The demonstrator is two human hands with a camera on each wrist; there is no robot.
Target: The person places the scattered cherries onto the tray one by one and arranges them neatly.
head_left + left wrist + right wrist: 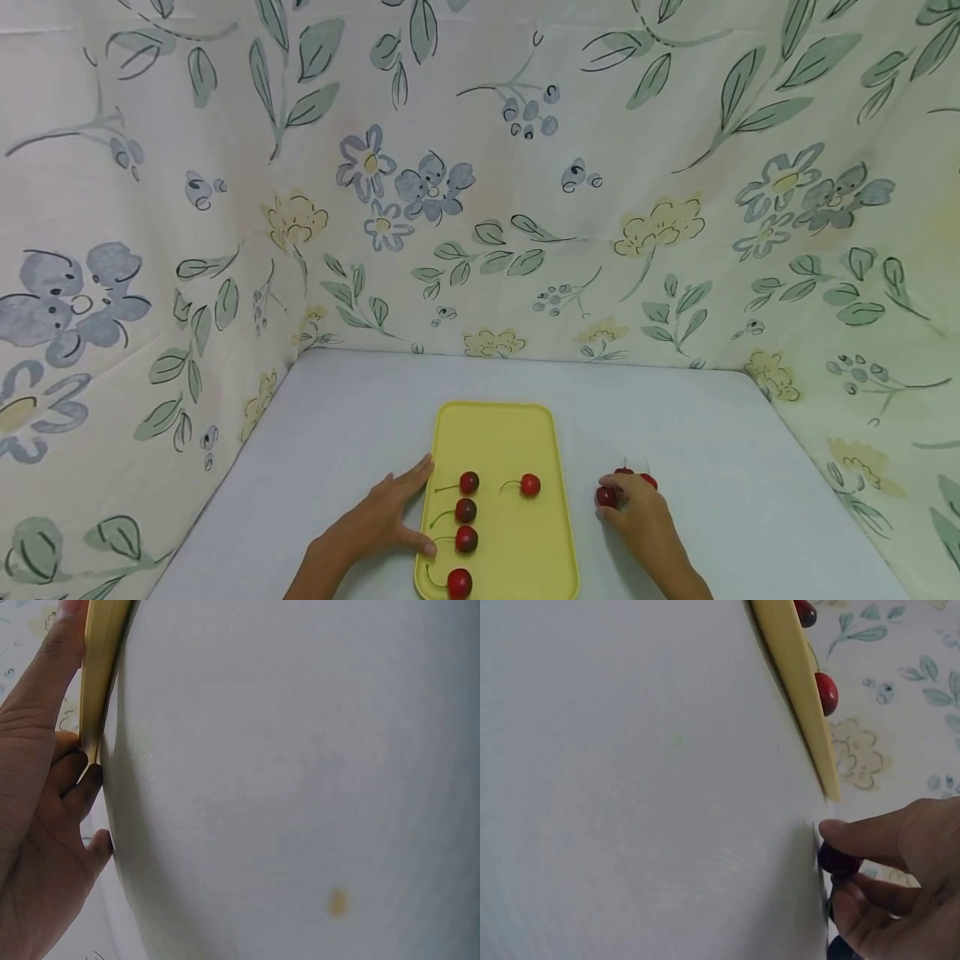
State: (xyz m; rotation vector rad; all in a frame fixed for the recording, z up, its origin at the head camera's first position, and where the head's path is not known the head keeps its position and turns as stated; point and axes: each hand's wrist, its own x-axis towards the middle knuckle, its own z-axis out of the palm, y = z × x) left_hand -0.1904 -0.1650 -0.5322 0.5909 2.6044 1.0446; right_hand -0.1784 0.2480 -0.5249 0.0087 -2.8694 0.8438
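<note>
A yellow tray point(495, 429) lies lengthwise on the white table. My left hand point(378, 517) rests along its left edge, fingers spread, thumb at the rim near a cherry's stem. Several dark red cherries point(466, 511) stand in a column down the tray's left side, stems pointing left. One brighter cherry point(530, 485) sits alone toward the right side. Right of the tray, my right hand point(637, 508) pinches a dark cherry point(840, 859) between thumb and fingers, low at the tabletop. More cherries point(649, 481) lie right behind that hand, partly hidden by it.
The white table point(360, 417) runs back to a floral cloth point(480, 183) that hangs behind it and on both sides. The tray's raised rim point(791, 667) shows edge-on in the right wrist view.
</note>
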